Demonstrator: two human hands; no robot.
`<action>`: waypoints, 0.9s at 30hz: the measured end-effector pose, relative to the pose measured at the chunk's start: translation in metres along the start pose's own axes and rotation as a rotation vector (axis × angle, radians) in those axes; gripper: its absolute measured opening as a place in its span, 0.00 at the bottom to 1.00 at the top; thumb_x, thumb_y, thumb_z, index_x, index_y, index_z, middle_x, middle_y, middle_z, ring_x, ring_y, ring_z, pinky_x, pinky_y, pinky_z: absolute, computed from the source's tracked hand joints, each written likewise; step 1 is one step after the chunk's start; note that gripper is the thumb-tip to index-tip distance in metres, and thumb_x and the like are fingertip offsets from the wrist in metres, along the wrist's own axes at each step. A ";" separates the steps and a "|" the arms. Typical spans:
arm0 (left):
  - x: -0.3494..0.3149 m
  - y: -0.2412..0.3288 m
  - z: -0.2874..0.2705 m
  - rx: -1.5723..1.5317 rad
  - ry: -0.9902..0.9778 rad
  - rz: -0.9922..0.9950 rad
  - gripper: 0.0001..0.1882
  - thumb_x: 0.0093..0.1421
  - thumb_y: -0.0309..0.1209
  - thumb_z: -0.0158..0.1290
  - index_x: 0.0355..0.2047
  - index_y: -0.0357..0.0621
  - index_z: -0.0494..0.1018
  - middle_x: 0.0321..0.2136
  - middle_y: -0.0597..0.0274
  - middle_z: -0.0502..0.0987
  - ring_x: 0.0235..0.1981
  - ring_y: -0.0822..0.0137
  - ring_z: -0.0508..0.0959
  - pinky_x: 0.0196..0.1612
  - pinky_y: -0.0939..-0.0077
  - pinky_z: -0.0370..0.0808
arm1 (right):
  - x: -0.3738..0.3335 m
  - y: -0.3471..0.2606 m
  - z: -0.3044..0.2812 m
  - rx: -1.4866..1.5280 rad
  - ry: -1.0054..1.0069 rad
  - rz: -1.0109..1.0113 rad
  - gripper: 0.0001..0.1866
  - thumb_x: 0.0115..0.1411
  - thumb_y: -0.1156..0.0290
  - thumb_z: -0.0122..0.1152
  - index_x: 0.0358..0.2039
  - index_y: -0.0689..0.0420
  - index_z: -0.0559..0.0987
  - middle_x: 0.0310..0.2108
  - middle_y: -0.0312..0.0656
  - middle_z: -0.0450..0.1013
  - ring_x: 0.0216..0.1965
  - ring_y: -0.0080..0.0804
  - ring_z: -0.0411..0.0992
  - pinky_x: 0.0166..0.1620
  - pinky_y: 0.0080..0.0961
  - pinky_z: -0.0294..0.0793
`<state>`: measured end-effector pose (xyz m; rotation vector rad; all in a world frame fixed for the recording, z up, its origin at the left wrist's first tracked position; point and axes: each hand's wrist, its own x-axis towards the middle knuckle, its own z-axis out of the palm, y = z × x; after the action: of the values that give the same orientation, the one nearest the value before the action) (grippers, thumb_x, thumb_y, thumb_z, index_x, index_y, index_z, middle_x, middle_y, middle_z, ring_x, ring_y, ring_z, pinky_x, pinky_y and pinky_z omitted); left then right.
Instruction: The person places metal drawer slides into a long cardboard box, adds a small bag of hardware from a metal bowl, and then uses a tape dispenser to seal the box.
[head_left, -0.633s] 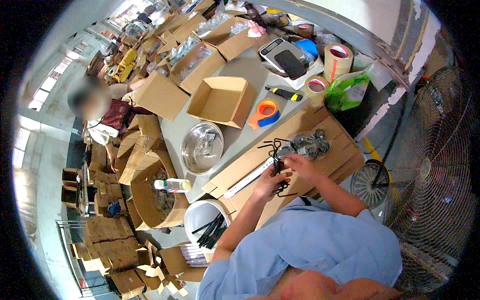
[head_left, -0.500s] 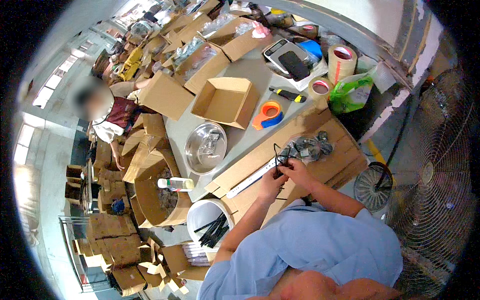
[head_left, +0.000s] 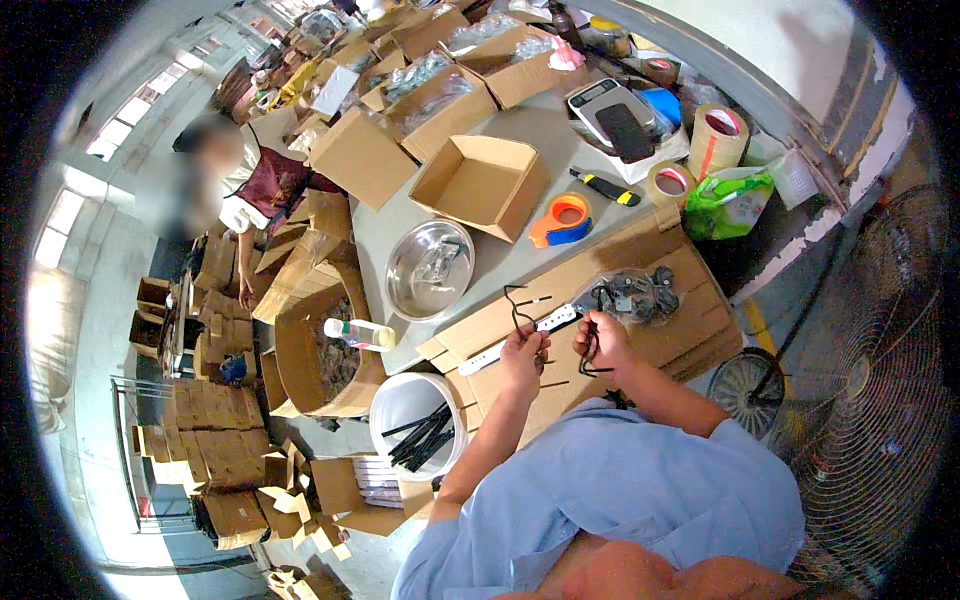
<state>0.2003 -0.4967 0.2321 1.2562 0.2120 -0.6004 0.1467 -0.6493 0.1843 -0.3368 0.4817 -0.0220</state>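
My left hand (head_left: 522, 360) is closed round thin black bent wire pieces (head_left: 513, 297), which look like hooks and stick out above its fingers. Close by on the right, my right hand (head_left: 612, 346) grips more black bent wire pieces (head_left: 597, 372), apart from those in the left. Beneath both hands lies a long white strip with holes (head_left: 485, 359) on a flattened cardboard sheet (head_left: 690, 335). A clear plastic bag of small black parts (head_left: 640, 297) rests just beyond my right hand. How many wires each hand holds is hidden by the fingers.
Left of me stands a white bucket (head_left: 461, 420) with black rods, near a box holding a bottle (head_left: 360, 334). A steel bowl (head_left: 395, 282), an open carton (head_left: 470, 188), an orange-and-blue tape dispenser (head_left: 562, 221) and a cutter (head_left: 606, 187) are on the table. A caged fan (head_left: 860, 400) is at right.
My hands have moved apart, the left one to the left and the right one slightly right, each with black wires. The view has shifted a little. The co-worker's arm has lowered.
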 end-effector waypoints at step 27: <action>-0.009 -0.014 0.010 0.595 0.034 0.231 0.11 0.59 0.33 0.47 0.32 0.37 0.73 0.24 0.61 0.74 0.23 0.73 0.70 0.24 0.77 0.67 | -0.007 0.028 0.022 -0.821 -0.055 -0.390 0.24 0.59 0.49 0.50 0.37 0.60 0.77 0.23 0.35 0.70 0.24 0.25 0.64 0.31 0.26 0.64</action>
<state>0.1834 -0.5053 0.2280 1.8357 -0.0957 -0.4538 0.1490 -0.6152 0.1962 -1.2308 0.3456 -0.1969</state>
